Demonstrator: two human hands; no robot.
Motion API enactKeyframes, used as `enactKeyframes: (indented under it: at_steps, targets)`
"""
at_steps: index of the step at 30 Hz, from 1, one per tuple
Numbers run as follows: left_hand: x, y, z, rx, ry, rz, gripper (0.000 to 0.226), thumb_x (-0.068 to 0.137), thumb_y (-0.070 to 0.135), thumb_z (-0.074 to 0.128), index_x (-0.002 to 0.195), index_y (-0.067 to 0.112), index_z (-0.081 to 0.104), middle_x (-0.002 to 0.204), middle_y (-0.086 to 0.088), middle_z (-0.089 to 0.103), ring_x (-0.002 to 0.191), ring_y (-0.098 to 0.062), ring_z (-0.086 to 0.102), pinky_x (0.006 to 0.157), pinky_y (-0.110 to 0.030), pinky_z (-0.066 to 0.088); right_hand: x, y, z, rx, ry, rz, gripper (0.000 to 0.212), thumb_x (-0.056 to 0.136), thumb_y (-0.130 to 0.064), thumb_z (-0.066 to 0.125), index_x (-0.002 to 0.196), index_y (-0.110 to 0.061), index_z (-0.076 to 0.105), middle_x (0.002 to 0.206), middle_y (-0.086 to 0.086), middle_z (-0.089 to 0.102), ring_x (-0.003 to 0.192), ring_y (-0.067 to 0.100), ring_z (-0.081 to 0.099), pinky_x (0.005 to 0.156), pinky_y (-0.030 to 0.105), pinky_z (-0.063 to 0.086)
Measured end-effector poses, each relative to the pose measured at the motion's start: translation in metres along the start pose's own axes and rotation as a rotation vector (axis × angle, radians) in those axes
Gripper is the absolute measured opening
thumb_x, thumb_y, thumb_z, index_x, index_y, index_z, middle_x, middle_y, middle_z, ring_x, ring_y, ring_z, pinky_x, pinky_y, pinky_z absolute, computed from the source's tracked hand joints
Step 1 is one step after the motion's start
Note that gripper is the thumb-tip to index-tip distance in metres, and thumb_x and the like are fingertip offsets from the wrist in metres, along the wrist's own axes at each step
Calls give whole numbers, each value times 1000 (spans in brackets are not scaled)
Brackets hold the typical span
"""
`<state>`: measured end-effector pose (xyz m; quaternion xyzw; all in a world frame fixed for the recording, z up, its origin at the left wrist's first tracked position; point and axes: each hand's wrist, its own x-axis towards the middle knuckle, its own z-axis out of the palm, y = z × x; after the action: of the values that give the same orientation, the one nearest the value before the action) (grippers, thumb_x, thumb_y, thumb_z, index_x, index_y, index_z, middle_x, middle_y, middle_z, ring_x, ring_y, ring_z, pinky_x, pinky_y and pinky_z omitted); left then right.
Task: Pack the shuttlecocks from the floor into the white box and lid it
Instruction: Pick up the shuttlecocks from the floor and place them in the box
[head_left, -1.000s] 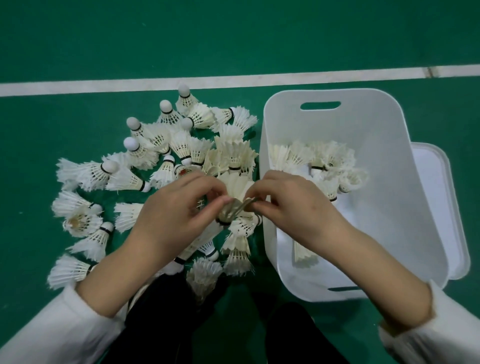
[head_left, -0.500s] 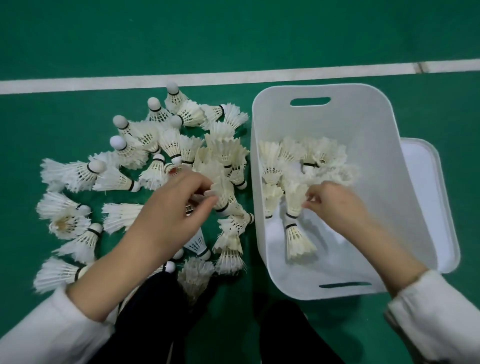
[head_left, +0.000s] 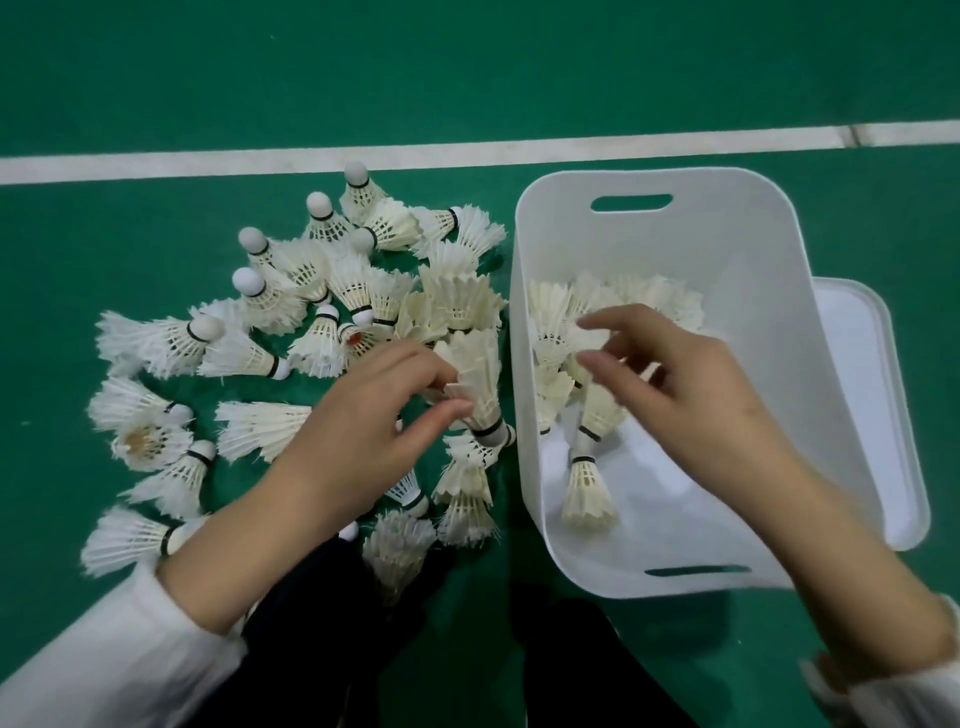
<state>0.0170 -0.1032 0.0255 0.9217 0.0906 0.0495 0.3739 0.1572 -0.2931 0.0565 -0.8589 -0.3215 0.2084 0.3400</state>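
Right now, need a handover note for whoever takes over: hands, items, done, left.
Left hand: fingers pinch one shuttlecock at the floor pile's edge nearest the white box.
Right hand: open, empty, over the box.
Done: some shuttlecocks lie in the box.
Left: pack the floor pile, then fit the lid, which lies off at the box's right side, partly behind it.

Both forearms are stretched forward, palms turned down. A shuttlecock (head_left: 480, 384) is pinched between thumb and forefinger of the left hand (head_left: 363, 431). The right hand (head_left: 696, 400) is held empty, its fingers (head_left: 618, 325) spread and loosely bent.
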Motion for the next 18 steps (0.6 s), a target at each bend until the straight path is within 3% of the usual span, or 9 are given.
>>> enactKeyframes:
  at_steps: [2, 5, 9, 11, 13, 16, 18]
  targets:
    - [0, 3, 0, 4, -25, 20, 28, 86, 42, 48, 86, 16, 59, 82, 13, 51, 81, -2, 45, 74, -11, 36, -3, -21, 9, 60, -160, -95, 36, 86, -43, 50, 122, -41, 46, 78, -15, 60, 67, 6, 56, 60, 16, 44]
    - [-1, 5, -2, 14, -57, 72, 23, 87, 38, 48, 87, 18, 60, 84, 11, 53, 83, -2, 45, 76, -10, 35, 3, -27, 31, -134, -293, -191, 38, 88, -40, 51, 126, -37, 44, 80, -19, 56, 67, 5, 52, 64, 21, 44]
    - [-5, 2, -11, -26, -45, 71, 27, 85, 42, 50, 94, 19, 62, 96, 12, 57, 92, 0, 49, 84, -13, 39, 8, -23, 38, -99, -286, -203, 9, 88, -24, 58, 97, -23, 58, 70, -22, 53, 66, 3, 53, 59, 14, 39]
    - [-3, 0, -17, -62, 19, 22, 28, 85, 44, 52, 106, 26, 58, 107, 21, 52, 103, 4, 49, 90, -11, 39, 7, -17, 26, -10, -220, -131, 7, 86, -21, 60, 89, -27, 58, 64, -26, 57, 65, 0, 57, 58, 12, 41]
    - [0, -7, -21, -68, 81, -53, 28, 86, 42, 55, 112, 30, 55, 108, 27, 46, 102, 4, 50, 87, -9, 41, 4, -6, 6, 85, -80, -24, 14, 85, -18, 61, 79, -30, 56, 62, -22, 63, 65, 1, 61, 60, 17, 45]
    - [8, -29, -15, 6, 83, -142, 29, 88, 32, 56, 115, 22, 56, 106, 15, 50, 94, 0, 50, 81, -11, 40, -2, 22, -25, 63, 123, 104, 10, 83, -20, 65, 78, -22, 57, 67, -9, 66, 64, 12, 59, 63, 27, 46]
    - [12, -47, 0, 89, 13, -146, 31, 89, 26, 58, 118, 17, 55, 113, 6, 50, 96, -4, 49, 80, -15, 37, -6, 43, -34, 17, 142, 222, 10, 84, -22, 65, 78, -20, 57, 65, -3, 65, 61, 14, 58, 60, 28, 44]
